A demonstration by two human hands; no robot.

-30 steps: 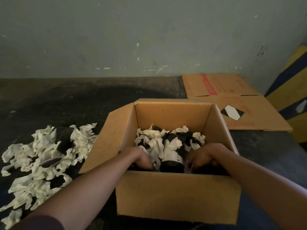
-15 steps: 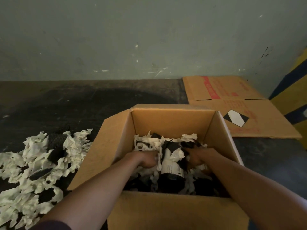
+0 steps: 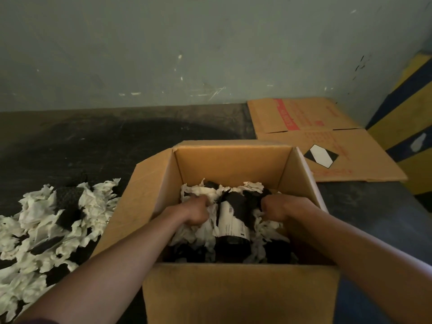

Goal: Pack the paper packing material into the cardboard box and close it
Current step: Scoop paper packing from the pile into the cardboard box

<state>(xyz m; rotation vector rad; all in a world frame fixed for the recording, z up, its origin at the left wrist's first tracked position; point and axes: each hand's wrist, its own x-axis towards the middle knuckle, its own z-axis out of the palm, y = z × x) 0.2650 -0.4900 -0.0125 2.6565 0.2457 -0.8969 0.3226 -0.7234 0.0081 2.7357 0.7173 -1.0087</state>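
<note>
An open cardboard box (image 3: pixel 233 298) stands on the dark floor in front of me, its flaps folded outward. Inside lies crumpled white and black packing paper (image 3: pixel 201 190) around a dark bottle (image 3: pixel 232 226) with a white label. Both my hands are inside the box. My left hand (image 3: pixel 197 211) is curled into the paper left of the bottle. My right hand (image 3: pixel 278 208) is curled into the paper on the bottle's right. A loose pile of the same paper (image 3: pixel 46 230) lies on the floor left of the box.
A flattened cardboard box (image 3: pixel 327 141) lies on the floor at the back right. A yellow and dark blue striped barrier (image 3: pixel 406 127) rises at the far right. A grey-green wall closes off the back.
Both hands have moved from the near side of the box toward its far side, along either side of the bottle. The view has dropped closer to the box.
</note>
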